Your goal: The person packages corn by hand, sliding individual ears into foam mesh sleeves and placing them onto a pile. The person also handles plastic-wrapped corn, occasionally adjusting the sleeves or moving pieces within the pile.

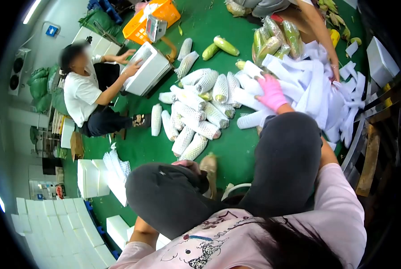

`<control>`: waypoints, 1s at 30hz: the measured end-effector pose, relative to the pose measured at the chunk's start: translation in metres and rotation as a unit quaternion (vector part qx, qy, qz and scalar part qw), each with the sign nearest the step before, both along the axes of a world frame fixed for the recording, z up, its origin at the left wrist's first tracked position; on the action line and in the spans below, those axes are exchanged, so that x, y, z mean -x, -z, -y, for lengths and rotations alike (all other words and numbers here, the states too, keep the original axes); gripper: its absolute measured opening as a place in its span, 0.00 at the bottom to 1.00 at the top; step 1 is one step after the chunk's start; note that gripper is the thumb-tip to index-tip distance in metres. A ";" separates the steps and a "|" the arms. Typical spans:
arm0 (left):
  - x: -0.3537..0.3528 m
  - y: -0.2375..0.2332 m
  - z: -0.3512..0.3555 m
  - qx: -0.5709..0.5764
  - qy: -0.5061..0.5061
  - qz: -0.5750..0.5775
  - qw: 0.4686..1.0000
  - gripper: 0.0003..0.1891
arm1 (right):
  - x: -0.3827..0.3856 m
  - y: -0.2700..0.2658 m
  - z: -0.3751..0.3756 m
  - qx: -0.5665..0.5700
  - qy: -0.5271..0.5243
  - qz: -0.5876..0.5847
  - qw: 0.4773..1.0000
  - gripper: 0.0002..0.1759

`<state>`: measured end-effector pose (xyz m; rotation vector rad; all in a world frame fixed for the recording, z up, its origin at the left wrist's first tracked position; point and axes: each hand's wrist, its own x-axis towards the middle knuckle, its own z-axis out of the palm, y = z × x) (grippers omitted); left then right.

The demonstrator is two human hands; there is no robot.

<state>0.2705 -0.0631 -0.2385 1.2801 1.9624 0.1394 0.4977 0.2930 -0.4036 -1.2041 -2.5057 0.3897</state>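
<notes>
Right hand (272,92), pink-gloved, rests on foam sleeves (309,87); left hand (188,164) hides behind knee (164,195); neither grip shows.

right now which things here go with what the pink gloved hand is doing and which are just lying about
In hand: right hand in pink glove, on the white foam sleeves; unsleeved corn cobs; sleeved cobs on the floor.
Lying about: orange crate; white foam boxes; green sacks by the wall.

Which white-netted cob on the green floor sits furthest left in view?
The lone cob nearest the seated co-worker's shoe, lying slightly apart from the main heap.
</notes>
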 end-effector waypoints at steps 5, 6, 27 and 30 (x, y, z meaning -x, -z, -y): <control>-0.007 0.040 -0.074 0.110 -0.010 0.400 0.910 0.21 | 0.028 0.022 0.000 0.004 0.050 0.170 0.984 0.60; 0.002 0.073 -0.093 0.077 -0.018 0.511 0.856 0.21 | 0.030 0.027 -0.002 0.011 0.037 0.196 0.980 0.61; -0.026 0.296 -0.262 -0.126 0.194 0.096 0.968 0.29 | -0.130 0.078 -0.006 0.140 0.375 -0.229 0.888 0.37; -0.021 0.229 -0.277 -0.064 0.053 0.176 0.981 0.31 | -0.144 0.131 -0.010 0.065 0.332 -0.090 0.937 0.36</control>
